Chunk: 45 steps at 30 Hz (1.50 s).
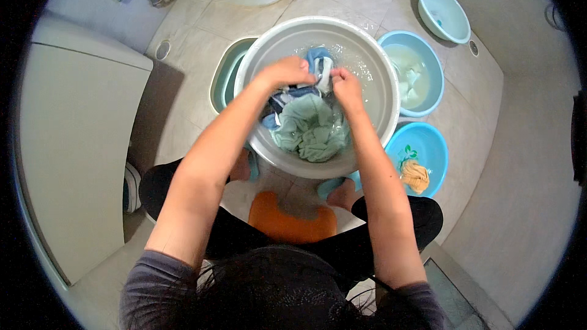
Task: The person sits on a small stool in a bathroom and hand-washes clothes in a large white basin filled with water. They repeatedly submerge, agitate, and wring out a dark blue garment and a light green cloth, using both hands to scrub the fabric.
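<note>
A wide whitish basin (pixel 390 64) with water in it stands on the floor in front of me. Over its middle, my left hand (pixel 287 72) is closed on a wet blue-and-white piece of clothing (pixel 324 74). From the other side my right hand (pixel 347 88) pinches the white edge of the same clothing. Its lower part lies bunched in dark blue and white folds, partly under my left wrist. Nearer to me in the water is a crumpled pale green cloth (pixel 309 125).
Right of the large basin stand a light blue basin (pixel 437 64) with cloudy water and pale cloth, and a brighter blue basin (pixel 441 146) holding a tan cloth (pixel 415 176). A small tub (pixel 455 0) lies beyond. A green tub (pixel 219 82) sits left, a cabinet (pixel 79 146) farther left.
</note>
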Motion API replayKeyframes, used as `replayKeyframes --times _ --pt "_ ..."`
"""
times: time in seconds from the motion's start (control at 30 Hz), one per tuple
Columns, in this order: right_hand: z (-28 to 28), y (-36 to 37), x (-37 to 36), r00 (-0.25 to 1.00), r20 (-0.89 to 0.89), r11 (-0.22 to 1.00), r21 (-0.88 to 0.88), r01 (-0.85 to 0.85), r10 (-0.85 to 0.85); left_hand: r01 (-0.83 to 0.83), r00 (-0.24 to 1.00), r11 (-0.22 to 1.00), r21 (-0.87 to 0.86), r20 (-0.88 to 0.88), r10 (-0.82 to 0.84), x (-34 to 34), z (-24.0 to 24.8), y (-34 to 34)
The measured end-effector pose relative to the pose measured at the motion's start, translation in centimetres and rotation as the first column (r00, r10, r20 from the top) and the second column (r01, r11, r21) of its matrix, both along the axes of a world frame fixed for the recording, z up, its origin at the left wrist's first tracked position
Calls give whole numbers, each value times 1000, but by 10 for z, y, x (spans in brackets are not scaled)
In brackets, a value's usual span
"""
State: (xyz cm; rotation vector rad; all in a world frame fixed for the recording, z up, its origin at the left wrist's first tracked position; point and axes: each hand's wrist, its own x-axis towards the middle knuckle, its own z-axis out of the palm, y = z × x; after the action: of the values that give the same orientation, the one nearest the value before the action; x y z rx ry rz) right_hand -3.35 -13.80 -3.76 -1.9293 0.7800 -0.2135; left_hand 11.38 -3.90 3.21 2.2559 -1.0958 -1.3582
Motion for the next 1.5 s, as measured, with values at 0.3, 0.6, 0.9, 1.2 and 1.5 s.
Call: replayKeyframes --times 0.3,0.6,0.9,1.2,1.5 --pt "30 31 16 716 194 36 973 -230 -671 -885 -75 458 86 -996 42 -33 43 16" --pt "100 64 15 753 654 985 -77 156 -68 -866 -306 441 237 -947 -92 -35 -1 47" --pt "91 51 33 930 368 907 -386 165 -12 -854 6 494 164 -946 324 -49 -9 32" --pt "46 -33 21 884 76 887 16 461 -461 -268 959 825 -498 -54 279 -19 4 26" --pt "4 16 -14 952 -145 707 -641 -298 269 287 602 957 -44 785 -144 -33 -29 7"
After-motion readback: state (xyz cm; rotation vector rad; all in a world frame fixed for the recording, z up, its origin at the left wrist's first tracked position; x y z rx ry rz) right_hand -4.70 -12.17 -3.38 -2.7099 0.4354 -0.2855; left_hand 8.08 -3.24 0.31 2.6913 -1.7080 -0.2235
